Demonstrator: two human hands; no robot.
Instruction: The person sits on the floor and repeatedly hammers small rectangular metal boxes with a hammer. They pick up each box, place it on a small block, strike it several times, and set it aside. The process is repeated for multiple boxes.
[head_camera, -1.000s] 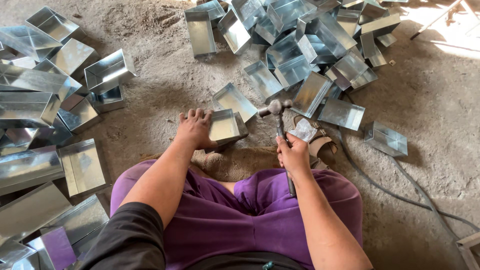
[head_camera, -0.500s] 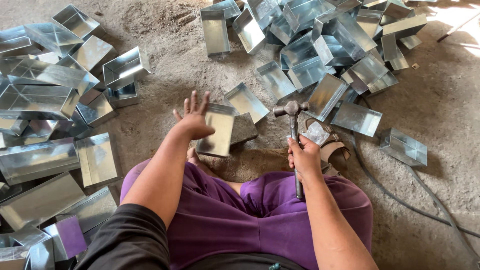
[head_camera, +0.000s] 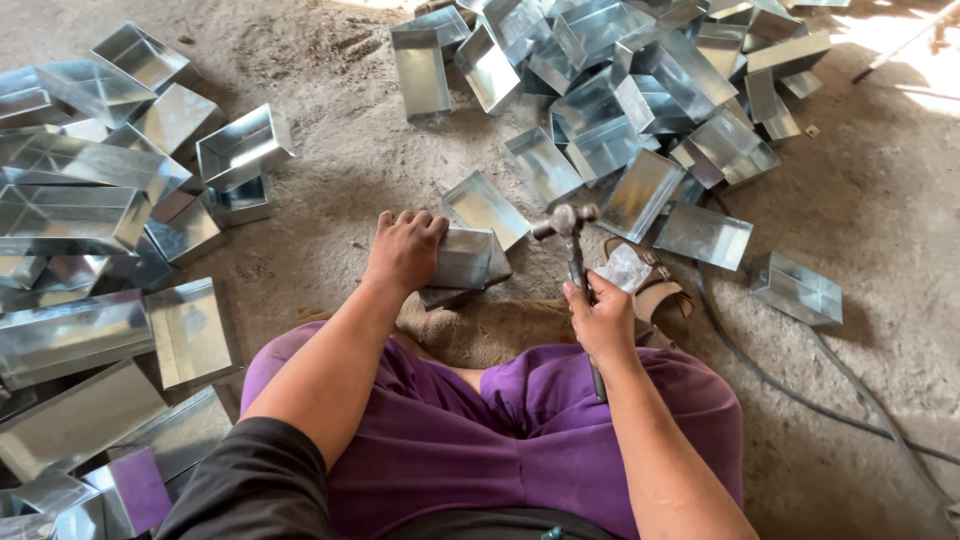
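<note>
Dirt floor (head_camera: 330, 70) with sheet-metal work.
Shiny open metal trays lie in two heaps: one pile (head_camera: 90, 200) along the left edge, another (head_camera: 640, 80) at top centre. A single tray (head_camera: 797, 288) sits apart at right, near a dark cable (head_camera: 800, 390) crossing the floor.

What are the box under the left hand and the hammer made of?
The box looks like thin sheet metal, probably galvanised: shiny grey, mirror-like, with sharp folded edges. The hammer has a dull grey metal head; its handle, mostly hidden in the right hand, looks dark, material unclear.
</note>
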